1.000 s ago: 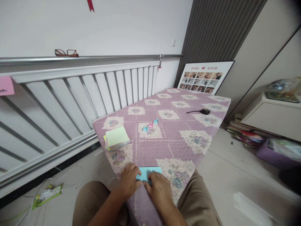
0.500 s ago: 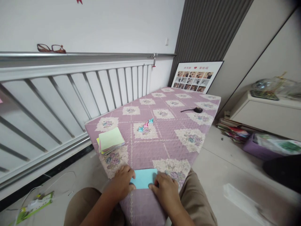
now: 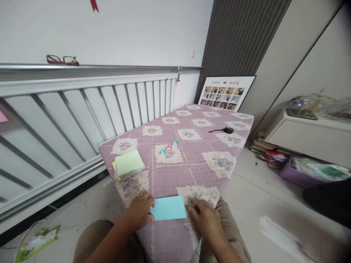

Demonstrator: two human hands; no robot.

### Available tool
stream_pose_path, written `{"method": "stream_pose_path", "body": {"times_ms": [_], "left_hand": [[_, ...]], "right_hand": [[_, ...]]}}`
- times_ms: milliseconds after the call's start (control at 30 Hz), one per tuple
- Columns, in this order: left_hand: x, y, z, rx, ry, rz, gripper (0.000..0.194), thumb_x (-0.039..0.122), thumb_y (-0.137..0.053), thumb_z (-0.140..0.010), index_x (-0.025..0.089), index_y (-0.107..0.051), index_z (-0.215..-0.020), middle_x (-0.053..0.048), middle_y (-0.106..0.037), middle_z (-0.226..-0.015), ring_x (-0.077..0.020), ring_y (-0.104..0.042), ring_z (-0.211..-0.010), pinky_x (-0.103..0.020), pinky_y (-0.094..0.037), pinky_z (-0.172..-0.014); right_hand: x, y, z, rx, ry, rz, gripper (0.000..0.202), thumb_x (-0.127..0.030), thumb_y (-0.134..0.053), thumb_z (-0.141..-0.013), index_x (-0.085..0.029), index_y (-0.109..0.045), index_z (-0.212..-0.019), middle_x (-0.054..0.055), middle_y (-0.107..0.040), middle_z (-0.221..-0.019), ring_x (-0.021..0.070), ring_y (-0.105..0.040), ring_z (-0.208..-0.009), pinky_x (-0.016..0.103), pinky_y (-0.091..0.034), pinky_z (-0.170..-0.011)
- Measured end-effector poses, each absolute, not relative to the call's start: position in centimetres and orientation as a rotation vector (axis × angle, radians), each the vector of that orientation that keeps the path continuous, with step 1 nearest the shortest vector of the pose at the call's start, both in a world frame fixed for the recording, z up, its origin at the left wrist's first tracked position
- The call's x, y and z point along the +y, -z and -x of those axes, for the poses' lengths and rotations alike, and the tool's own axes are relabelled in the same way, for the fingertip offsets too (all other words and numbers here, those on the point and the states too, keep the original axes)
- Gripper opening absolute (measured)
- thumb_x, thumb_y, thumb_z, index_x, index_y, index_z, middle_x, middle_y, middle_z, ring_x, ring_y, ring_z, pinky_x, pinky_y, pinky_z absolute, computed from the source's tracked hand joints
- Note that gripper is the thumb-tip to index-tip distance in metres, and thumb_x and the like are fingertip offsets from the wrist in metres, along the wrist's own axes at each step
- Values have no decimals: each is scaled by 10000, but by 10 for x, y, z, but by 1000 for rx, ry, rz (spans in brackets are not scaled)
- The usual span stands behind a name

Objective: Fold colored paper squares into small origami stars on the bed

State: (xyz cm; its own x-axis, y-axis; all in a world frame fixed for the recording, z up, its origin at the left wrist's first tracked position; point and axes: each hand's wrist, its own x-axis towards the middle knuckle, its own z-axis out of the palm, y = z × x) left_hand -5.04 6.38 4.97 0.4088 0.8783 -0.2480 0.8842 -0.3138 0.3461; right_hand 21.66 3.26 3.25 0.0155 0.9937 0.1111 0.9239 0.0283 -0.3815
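Observation:
A light-blue rectangular piece of paper (image 3: 169, 208) lies flat on the near end of the table, looking like a folded sheet. My left hand (image 3: 141, 209) grips its left edge, thumb below and fingers above. Just off the right edge is my right hand (image 3: 204, 217), fingers loosely bent and apart, with nothing seen in them. A stack of coloured paper (image 3: 129, 164), pale green on top, sits beyond my left hand. Farther up the table, small folded paper pieces in blue (image 3: 163, 151) and pink (image 3: 169, 147) stand in a row.
A purple floral cloth (image 3: 170, 179) covers the table. On its far right lies a black round item with a strap (image 3: 228, 130). A white radiator (image 3: 109, 106) runs along the left, with glasses (image 3: 62, 60) on the pipe above. A framed photo board (image 3: 223, 95) leans at the back.
My right hand has let go of the blue paper's right side and moved slightly right. More of the paper shows now. My left hand stays at the left edge.

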Motion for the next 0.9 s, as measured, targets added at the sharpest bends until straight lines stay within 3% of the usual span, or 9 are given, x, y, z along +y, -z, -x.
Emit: {"method": "stream_pose_path", "body": {"times_ms": [67,133,267,333,533,900], "left_hand": [[64,-49,50,1506,32,-2249,308,326,-693,-657,250,-550,-919,-24,-533,-1047,-238,-444,-1032,-336,-369,-841],[65,-47,49,1509,53,-2258,307,325,-681,-666,251,-546,-932,-28,-528,-1067,-243,-437,-1051,-345,-367,-859],[65,-42,49,1537,110,-2271,291,269,-601,-724,225,-524,-1001,-72,-505,-1131,-257,-412,-1101,-374,-341,-926],[64,-41,49,1541,131,-2273,295,246,-590,-722,219,-516,-1006,-74,-502,-1135,-253,-408,-1103,-373,-334,-938],[64,-46,51,1514,122,-2252,313,294,-663,-686,248,-518,-960,-25,-509,-1087,-228,-423,-1066,-340,-354,-897],[61,-52,52,1499,34,-2232,302,282,-671,-686,238,-527,-948,-27,-516,-1081,-222,-432,-1048,-325,-356,-866]], "right_hand": [[26,-33,-198,-1971,-184,1805,142,-277,-534,-855,-203,-644,-907,70,-684,-940,248,-610,-921,384,-411,-808],[17,-33,-169,-2106,-195,1562,306,-230,-522,-860,-210,-580,-1160,95,-644,-1161,255,-563,-1093,436,-378,-946],[4,-26,-118,-2361,-426,1287,734,-281,-605,-801,-196,-269,-1448,89,-348,-1489,263,-282,-1374,468,-256,-1096],[4,-19,-112,-2400,-554,1291,819,-349,-615,-799,-180,-186,-1475,94,-238,-1529,265,-199,-1405,470,-208,-1124],[12,-5,-139,-2501,-641,1343,850,-471,-604,-805,-207,-157,-1478,83,-157,-1541,268,-130,-1419,513,-106,-1145],[14,-19,-207,-2493,-511,1694,780,-519,-554,-821,-202,-238,-1460,109,-199,-1530,298,-169,-1408,573,-147,-1103]]}}
